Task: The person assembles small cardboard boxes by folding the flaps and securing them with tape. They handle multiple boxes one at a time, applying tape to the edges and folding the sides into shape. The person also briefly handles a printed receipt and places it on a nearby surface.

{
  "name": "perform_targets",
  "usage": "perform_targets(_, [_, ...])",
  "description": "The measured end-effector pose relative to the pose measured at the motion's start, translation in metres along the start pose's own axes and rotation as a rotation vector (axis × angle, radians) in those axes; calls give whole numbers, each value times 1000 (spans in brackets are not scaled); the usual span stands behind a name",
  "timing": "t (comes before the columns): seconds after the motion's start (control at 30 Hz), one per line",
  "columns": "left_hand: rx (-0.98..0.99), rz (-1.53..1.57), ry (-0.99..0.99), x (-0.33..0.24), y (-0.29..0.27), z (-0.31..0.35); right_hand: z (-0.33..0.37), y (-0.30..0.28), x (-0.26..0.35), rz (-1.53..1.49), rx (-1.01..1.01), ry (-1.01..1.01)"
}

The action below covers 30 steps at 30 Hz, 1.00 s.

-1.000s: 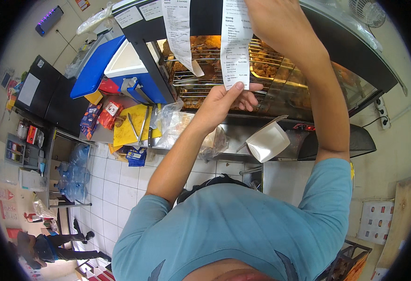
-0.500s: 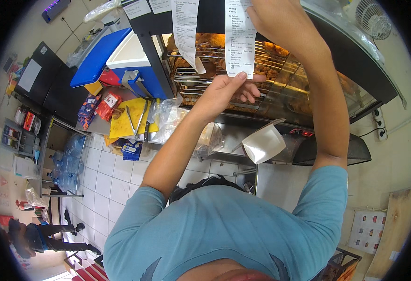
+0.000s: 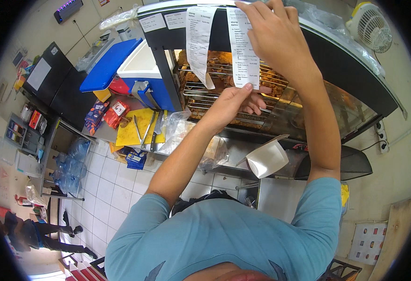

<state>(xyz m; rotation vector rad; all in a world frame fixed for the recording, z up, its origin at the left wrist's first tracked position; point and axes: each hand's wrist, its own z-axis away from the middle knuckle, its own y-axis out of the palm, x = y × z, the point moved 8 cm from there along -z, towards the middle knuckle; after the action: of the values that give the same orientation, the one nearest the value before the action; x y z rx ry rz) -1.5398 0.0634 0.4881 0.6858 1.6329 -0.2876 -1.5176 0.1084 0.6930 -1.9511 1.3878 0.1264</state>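
Note:
A long white paper receipt (image 3: 244, 56) hangs down the front of a black-framed food warmer (image 3: 329, 58). Its lower end is pinched between the thumb and fingers of my left hand (image 3: 233, 104). Up at the warmer's top edge, my right hand (image 3: 280, 40) has its fingers bent over the receipt's upper end; its thumb is partly hidden. A second receipt (image 3: 199, 44), curled at the bottom, hangs just left of the first. Behind both, browned fried food (image 3: 269, 75) lies on wire racks inside the warmer.
An open white takeaway box (image 3: 267, 159) stands on the counter below. Left of it are plastic bags (image 3: 177, 136), a knife (image 3: 154, 139) and tongs (image 3: 139, 129) on a yellow board (image 3: 127, 136). A blue cooler box (image 3: 161, 93) stands farther left. Another person (image 3: 32, 234) is at lower left.
The view has shifted, so the warmer and both receipts sit lower and more of the top edge shows. My right hand's fingers are now visible at that edge; my left hand keeps its pinch.

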Motion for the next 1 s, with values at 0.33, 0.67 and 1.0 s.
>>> perform_targets(0.33, [-32, -6, -12, -2, -8, -4, -5, 1, -1, 126, 31, 98])
perform_targets(0.67, [25, -21, -25, 0, -7, -18, -1, 1, 7, 252, -91, 75])
perform_targets(1.0, [95, -62, -31, -7, 20, 41, -4, 13, -22, 46, 117, 226])
